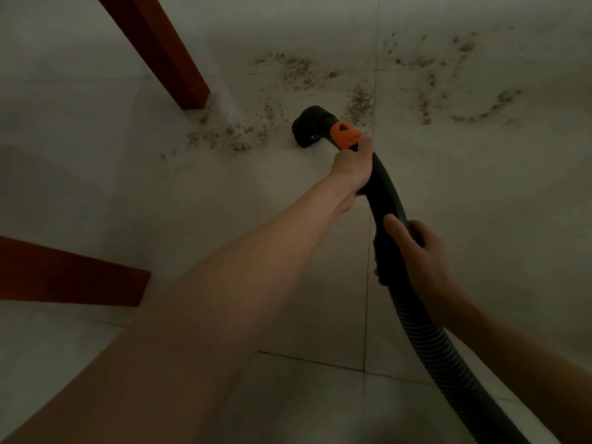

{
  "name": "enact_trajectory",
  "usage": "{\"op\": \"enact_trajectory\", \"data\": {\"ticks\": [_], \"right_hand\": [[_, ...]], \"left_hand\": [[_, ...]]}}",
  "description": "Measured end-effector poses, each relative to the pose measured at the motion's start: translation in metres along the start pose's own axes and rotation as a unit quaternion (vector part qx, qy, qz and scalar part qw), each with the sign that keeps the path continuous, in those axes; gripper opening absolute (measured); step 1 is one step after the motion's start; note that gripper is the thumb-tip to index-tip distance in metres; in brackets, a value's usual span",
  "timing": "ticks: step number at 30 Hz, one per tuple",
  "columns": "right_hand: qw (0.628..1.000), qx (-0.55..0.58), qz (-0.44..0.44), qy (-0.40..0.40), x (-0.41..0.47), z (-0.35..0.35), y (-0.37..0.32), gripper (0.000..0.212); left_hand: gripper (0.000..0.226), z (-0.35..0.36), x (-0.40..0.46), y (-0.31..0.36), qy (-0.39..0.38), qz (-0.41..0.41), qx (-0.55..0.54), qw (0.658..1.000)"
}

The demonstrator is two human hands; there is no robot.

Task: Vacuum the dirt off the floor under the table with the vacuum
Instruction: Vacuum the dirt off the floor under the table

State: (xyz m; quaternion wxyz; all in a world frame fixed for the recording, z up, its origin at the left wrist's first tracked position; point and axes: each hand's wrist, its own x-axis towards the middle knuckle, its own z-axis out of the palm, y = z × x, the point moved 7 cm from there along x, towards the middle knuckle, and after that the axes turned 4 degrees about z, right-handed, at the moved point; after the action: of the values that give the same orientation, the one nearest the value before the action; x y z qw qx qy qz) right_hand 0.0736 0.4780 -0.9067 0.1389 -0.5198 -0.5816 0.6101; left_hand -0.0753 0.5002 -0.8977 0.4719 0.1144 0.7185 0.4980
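Note:
A black vacuum hose [426, 318] runs from the lower right up to a black nozzle [309, 128] with an orange collar [346, 136], its mouth down on the pale tiled floor. My left hand [354, 169] grips the tube just behind the orange collar. My right hand [419, 251] grips the hose lower down, where the smooth tube meets the ribbed part. Brown dirt crumbs [230, 134] lie just left of the nozzle, near a table leg. More dirt [362, 102] is scattered beyond the nozzle and to the far right [464, 84].
A reddish-brown wooden table leg [166, 56] stands on the floor at the upper left. A second wooden leg [70, 274] comes in from the left edge. Dark grout lines [368, 299] cross the tiles. The scene is dim.

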Motion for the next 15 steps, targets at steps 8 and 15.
{"op": "enact_trajectory", "data": {"ticks": [8,15], "right_hand": [[0.991,0.093,0.046,-0.08,-0.008,0.036,0.005,0.031],[0.97,0.194,0.101,-0.102,-0.029,0.078,0.0,0.044]], "left_hand": [[0.056,-0.035,0.004,-0.015,0.045,0.009,0.012,0.999],[0.057,-0.06,-0.016,-0.021,0.022,-0.001,0.018,1.0]]}}
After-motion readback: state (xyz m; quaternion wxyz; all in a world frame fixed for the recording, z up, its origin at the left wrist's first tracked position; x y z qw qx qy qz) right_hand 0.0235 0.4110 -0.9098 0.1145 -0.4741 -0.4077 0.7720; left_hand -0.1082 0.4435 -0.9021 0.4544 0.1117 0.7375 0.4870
